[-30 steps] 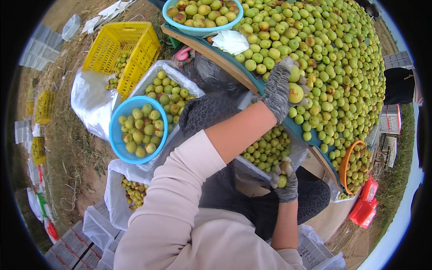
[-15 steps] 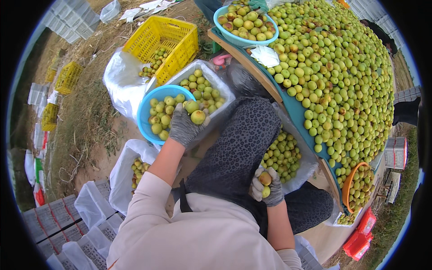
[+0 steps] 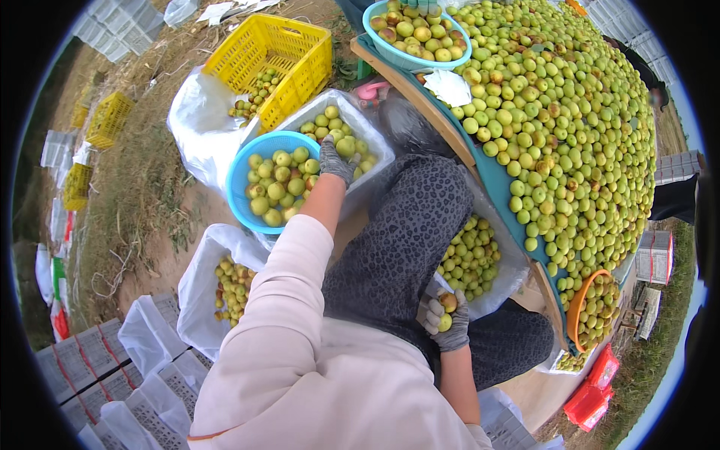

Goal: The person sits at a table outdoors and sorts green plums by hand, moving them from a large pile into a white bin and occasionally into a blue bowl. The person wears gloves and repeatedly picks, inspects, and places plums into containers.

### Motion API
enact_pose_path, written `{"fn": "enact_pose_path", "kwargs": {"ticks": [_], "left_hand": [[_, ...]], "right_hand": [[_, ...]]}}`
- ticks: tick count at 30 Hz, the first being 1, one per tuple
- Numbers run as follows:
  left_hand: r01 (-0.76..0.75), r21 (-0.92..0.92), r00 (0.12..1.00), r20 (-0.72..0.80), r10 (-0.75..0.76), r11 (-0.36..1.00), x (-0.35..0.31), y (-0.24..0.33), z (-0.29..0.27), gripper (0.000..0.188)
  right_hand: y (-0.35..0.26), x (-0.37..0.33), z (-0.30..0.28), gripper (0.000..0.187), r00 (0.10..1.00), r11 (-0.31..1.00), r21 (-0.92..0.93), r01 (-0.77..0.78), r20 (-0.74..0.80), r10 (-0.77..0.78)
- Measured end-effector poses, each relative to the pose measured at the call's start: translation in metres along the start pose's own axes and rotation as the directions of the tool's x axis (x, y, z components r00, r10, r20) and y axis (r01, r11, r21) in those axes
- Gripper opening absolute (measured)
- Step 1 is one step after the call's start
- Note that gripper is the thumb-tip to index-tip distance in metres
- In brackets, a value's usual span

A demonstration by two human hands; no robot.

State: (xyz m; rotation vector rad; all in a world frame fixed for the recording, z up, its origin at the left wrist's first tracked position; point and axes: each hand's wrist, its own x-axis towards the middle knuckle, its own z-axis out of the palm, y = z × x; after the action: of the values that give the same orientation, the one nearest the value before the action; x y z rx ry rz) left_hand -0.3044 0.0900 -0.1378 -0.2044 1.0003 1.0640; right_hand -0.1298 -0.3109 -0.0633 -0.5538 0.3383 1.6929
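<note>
My left hand [image 3: 336, 162], in a grey glove, is over the white-lined crate [image 3: 382, 142] of green jujubes, close beside the right rim of the blue basin [image 3: 234, 176]. Its thumb and fingers curve round a green jujube [image 3: 345, 147]; the palm side is hidden. Jujubes [image 3: 276, 180], some with brown patches, fill the basin. My right hand [image 3: 454, 330], gloved too, rests low by my thigh, closed on two jujubes: a browned one [image 3: 448, 302] and a greener one [image 3: 445, 322]. Near it is another lined crate of green jujubes [image 3: 472, 259].
A big heap of jujubes [image 3: 555, 127] covers the wood-edged table [image 3: 420, 109] on the right. On it stand a light blue basin [image 3: 370, 22] and an orange basket [image 3: 576, 315]. A yellow crate [image 3: 319, 64] and a lined crate of browner jujubes [image 3: 191, 300] lie to the left.
My left hand has moved right, from over the blue basin to the lined crate, with jujubes in its grip. My right hand stays in place, still round its two jujubes.
</note>
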Motion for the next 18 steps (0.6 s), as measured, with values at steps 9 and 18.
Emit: {"fn": "enact_pose_path", "kwargs": {"ticks": [9,18], "left_hand": [[-0.739,0.504,0.656,0.689,0.307,0.448,-0.160,-0.008,-0.005,0.028],[0.296,0.443,0.698,0.505,-0.508,0.846,-0.289,-0.091,-0.007,0.057]], "right_hand": [[-0.027,0.016,0.092,0.052,0.970,0.962,-0.153,0.225,-0.052,-0.236],[0.005,0.016,0.169,0.060,0.722,0.561,-0.493,0.665,0.233,-0.651]]}}
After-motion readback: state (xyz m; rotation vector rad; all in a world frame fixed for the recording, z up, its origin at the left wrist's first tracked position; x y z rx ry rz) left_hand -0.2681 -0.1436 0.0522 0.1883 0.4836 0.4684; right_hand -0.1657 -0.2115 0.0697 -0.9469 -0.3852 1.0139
